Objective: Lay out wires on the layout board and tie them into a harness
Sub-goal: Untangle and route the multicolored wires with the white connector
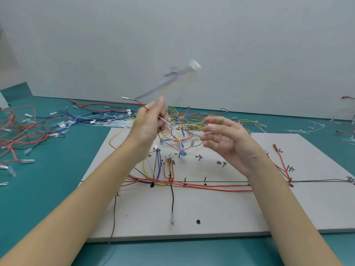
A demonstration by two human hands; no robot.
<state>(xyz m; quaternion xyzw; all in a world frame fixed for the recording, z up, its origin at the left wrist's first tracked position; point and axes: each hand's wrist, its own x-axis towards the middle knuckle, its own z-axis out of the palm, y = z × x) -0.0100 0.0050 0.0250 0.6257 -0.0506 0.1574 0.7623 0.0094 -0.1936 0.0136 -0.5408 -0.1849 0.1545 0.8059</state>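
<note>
board lt grey, blk marks | table teal | wires red/yel/blu/blk/wht

There is one view only, from a wide-angle camera on the person's head. It looks forward and down over the board, which fills the lower middle of the picture, its near edge close to the lens and its far edge running under a tangle of wires. Beyond the board the green table runs to a pale wall. Both forearms enter from the bottom corners, near the camera. Straight edges bow toward the margins, probably from the wide lens. With no second view, nothing is shared.
</note>
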